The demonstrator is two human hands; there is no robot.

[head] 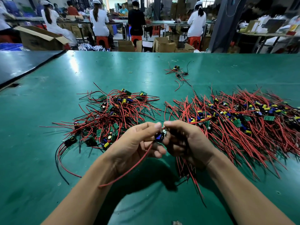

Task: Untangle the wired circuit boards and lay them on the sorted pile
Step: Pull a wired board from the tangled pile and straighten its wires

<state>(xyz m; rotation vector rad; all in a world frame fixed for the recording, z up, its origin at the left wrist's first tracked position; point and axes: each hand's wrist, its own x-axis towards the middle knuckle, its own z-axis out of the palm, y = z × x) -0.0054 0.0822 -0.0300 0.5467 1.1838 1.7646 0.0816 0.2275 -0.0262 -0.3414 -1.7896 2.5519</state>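
- Above green table [48,159], centre: left hand [138,140] and right hand [186,142] both pinch one small circuit board [159,136] between them, off the surface.
- Red wire [129,169] trails from the board across the left forearm.
- Tangled heap [110,117] lies left; larger heap [243,120] right.

Held board [160,136]: small, carries a blue capacitor, pinched between the fingers [155,126] of both hands; one red wire trails down to the left.
Tangled heap [110,117]: red and black wires crisscrossed, green boards mixed in, beyond and left of the fingers.
Sorted pile [235,120]: boards in a band, wires fanned alike, just right of the fingers.
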